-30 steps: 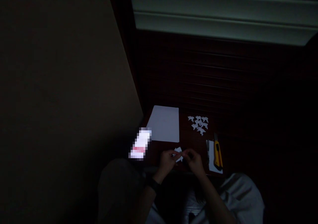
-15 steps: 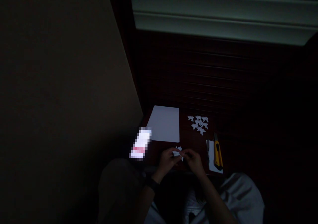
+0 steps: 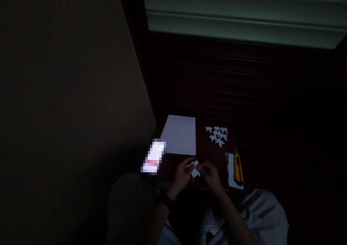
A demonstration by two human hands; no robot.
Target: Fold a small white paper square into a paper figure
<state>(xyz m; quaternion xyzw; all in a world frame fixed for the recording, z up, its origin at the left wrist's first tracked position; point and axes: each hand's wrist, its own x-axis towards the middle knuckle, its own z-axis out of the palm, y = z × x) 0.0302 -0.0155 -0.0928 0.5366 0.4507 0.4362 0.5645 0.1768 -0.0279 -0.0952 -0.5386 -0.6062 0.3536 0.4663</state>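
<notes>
In dim light my left hand point(image 3: 182, 175) and my right hand point(image 3: 210, 175) meet over the near edge of a small dark table point(image 3: 204, 152). Both pinch a small white folded paper piece point(image 3: 194, 168) between their fingertips. A dark watch sits on my left wrist. A cluster of several small white folded paper shapes point(image 3: 217, 135) lies farther back on the table, to the right.
A blank white sheet point(image 3: 180, 135) lies at the back left of the table. A lit, blurred-out phone screen point(image 3: 154, 156) rests at the left edge. A yellow utility knife point(image 3: 238, 167) lies on a white paper strip point(image 3: 232, 172) at the right. A wall stands to the left.
The paper piece has turned slightly between my fingers and my hands have drawn a little closer together. Nothing else has moved.
</notes>
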